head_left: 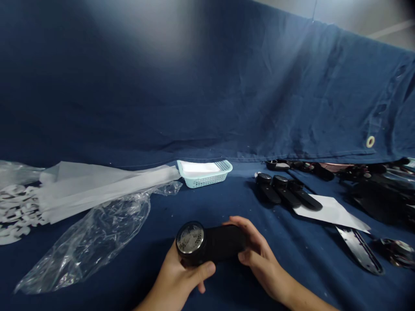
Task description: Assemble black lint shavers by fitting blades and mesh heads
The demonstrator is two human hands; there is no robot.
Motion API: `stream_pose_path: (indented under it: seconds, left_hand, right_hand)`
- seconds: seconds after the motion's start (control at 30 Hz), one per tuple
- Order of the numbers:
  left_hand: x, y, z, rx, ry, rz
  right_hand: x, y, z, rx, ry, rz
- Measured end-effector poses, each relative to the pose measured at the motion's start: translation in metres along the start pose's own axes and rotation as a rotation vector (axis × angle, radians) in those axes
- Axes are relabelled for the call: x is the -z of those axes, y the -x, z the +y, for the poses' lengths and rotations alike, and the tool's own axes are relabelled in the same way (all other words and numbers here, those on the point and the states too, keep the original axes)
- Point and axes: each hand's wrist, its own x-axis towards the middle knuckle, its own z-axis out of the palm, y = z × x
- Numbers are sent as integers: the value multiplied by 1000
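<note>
A black fabric shaver (223,242) with a round perforated metal head lies level between my two hands, just above the blue cloth. My left hand (181,272) is closed around its head end, the thumb along the lower front side. At the handle end, my right hand (259,255) grips with fingers behind and thumb in front. The metal head faces up toward me. Parts of my left fingers are hidden beneath the shaver.
A light blue basket (207,179) holding white sheets stands behind. Leftward lie clear plastic bags (97,239), white foam sheets (106,185) and small white pieces (16,211). Several black shavers (285,192), white paper (330,211) and a dark casing piece (361,250) lie on the right.
</note>
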Motion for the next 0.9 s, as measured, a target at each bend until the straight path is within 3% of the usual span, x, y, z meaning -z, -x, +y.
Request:
stream_pose_path:
  seconds: [0.2, 0.5, 0.9]
  left_hand:
    - [-3, 9, 3, 3, -92, 109]
    - [0, 2, 1, 99, -79, 19]
    - [0, 8, 8, 94, -117, 37]
  right_hand:
    - [-2, 0, -8, 29, 12, -23]
    - [2, -6, -17, -5, 15, -44]
    - [9, -13, -14, -218, -228, 4]
